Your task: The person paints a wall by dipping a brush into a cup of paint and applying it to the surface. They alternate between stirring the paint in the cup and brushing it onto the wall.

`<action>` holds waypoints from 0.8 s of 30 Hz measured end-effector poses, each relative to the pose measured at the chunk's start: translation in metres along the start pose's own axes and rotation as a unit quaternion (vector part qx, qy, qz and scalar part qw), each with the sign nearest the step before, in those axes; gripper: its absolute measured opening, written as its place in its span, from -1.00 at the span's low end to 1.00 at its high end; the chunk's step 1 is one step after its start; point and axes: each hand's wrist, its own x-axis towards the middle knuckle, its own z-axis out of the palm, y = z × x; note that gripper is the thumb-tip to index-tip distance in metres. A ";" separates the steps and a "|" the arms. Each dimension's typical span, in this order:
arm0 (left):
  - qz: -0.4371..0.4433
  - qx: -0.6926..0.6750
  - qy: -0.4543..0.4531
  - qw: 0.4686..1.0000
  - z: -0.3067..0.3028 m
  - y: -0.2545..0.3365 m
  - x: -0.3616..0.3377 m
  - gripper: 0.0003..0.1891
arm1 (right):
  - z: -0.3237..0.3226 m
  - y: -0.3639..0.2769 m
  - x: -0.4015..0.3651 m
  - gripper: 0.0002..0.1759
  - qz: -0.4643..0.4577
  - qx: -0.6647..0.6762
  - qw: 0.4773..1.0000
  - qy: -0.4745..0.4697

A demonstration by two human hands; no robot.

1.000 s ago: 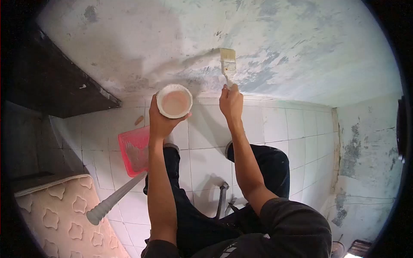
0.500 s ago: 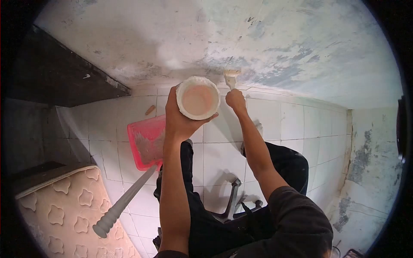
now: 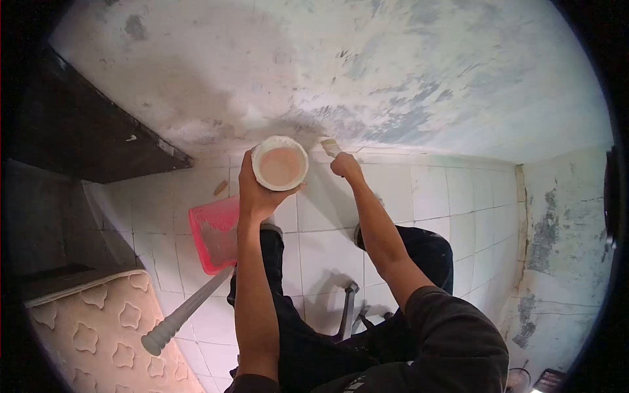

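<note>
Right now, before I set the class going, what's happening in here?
A person holds a white-rimmed tub, pinkish inside, in the left hand and a brush in the right hand. The brush is near the foot of a wall patched pale and grey; whether its bristles touch is hard to tell. A pink dustpan with debris in it sits on the tiled floor.
</note>
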 end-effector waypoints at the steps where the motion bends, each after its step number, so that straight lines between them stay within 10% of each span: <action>1: 0.000 -0.001 0.003 1.000 0.000 -0.001 0.000 -0.12 | -0.017 -0.009 -0.007 -0.65 -0.003 0.001 1.000 0.009; 12: 0.008 -0.002 0.014 1.000 -0.005 -0.002 -0.007 -0.12 | -0.126 -0.047 -0.111 -0.62 -0.164 0.071 0.915 0.362; 24: 0.004 -0.010 0.004 1.000 -0.002 0.003 -0.001 -0.15 | -0.074 -0.060 -0.082 -0.68 -0.092 0.051 0.924 0.367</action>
